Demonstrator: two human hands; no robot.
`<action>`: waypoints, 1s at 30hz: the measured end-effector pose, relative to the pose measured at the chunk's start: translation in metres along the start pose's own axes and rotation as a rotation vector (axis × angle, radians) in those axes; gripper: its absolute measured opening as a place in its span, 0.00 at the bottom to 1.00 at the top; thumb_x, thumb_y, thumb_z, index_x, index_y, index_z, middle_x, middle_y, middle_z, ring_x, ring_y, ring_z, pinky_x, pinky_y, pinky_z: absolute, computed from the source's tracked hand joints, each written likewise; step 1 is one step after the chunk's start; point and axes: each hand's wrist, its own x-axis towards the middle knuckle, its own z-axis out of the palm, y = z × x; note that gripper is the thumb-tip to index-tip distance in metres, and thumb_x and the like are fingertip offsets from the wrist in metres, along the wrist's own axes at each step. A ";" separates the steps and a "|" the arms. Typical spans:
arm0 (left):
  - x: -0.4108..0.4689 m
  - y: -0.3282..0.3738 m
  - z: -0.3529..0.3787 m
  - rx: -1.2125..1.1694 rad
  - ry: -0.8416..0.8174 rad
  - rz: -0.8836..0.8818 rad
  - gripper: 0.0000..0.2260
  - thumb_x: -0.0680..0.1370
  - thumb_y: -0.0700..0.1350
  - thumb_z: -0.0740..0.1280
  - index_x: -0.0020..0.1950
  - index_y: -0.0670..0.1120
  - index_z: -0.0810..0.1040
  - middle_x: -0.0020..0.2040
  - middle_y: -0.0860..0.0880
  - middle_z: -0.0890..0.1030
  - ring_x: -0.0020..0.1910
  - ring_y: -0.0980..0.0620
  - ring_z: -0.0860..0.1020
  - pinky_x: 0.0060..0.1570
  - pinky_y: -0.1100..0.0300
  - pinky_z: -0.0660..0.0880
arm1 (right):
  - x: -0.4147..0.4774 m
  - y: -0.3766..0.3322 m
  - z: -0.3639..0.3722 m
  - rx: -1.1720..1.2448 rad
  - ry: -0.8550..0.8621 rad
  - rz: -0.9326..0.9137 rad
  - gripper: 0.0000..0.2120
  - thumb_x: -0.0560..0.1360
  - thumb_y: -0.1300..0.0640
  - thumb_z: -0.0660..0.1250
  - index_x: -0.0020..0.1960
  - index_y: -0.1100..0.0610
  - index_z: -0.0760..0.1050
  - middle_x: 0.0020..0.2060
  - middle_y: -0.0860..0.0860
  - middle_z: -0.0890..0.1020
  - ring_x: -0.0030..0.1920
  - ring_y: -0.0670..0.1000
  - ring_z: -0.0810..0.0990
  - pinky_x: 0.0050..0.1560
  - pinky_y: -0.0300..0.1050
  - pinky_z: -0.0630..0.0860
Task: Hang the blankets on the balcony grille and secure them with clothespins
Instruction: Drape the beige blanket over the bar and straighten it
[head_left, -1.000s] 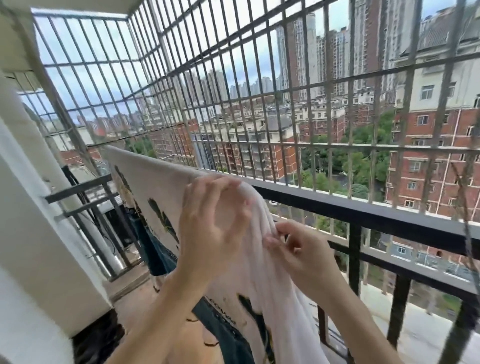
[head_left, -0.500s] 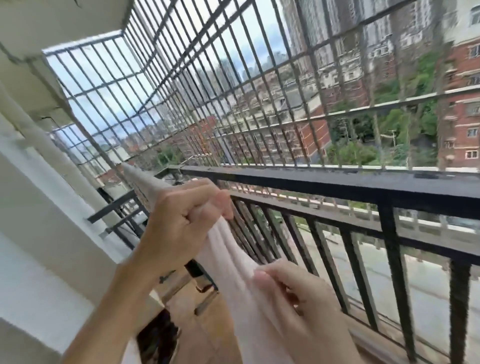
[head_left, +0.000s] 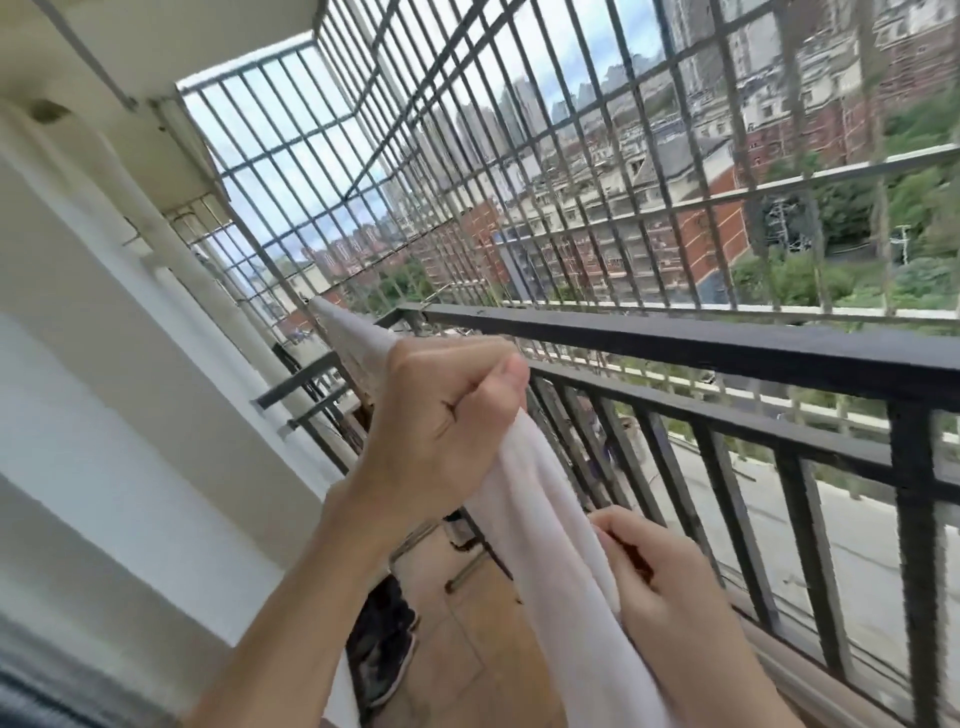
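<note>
A white blanket (head_left: 540, 530) stretches from the far left corner of the balcony towards me, bunched into a narrow band. My left hand (head_left: 441, 421) is a closed fist around its upper edge, level with the black railing (head_left: 727, 358). Lower right, my right hand (head_left: 654, 577) pinches the blanket's hanging side edge. The blanket's far end (head_left: 337, 327) reaches up near the grille (head_left: 467, 156). The railing's top bar beside my hands is bare. No clothespin is visible.
A black sneaker (head_left: 384, 654) lies on the tiled balcony floor (head_left: 467, 649) below my left arm. A white wall (head_left: 104, 415) runs along the left. The metal security grille encloses the balcony above the railing, with city buildings beyond.
The blanket was spread on the railing with its pattern showing; now it is bunched and lifted off the near rail. My left hand closed into a fist and my right hand dropped lower.
</note>
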 end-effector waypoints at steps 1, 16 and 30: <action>-0.001 0.000 0.001 -0.005 0.007 0.007 0.22 0.77 0.42 0.56 0.24 0.34 0.68 0.21 0.41 0.65 0.22 0.47 0.64 0.24 0.55 0.60 | 0.004 0.001 -0.001 0.010 -0.022 0.000 0.09 0.75 0.51 0.63 0.38 0.50 0.79 0.27 0.46 0.77 0.29 0.43 0.71 0.30 0.35 0.63; -0.004 0.000 0.003 0.063 0.025 -0.016 0.21 0.76 0.41 0.57 0.24 0.33 0.66 0.23 0.43 0.66 0.25 0.44 0.66 0.28 0.50 0.61 | 0.015 0.001 -0.034 -0.066 -0.169 -0.073 0.11 0.69 0.46 0.64 0.35 0.51 0.77 0.23 0.44 0.70 0.25 0.39 0.67 0.28 0.30 0.60; -0.062 0.082 0.083 0.378 0.799 -0.938 0.23 0.64 0.67 0.72 0.48 0.55 0.70 0.40 0.55 0.78 0.41 0.59 0.78 0.36 0.70 0.72 | 0.014 0.015 -0.058 0.004 -0.468 -0.078 0.14 0.76 0.41 0.58 0.42 0.51 0.72 0.25 0.42 0.73 0.27 0.43 0.71 0.33 0.44 0.72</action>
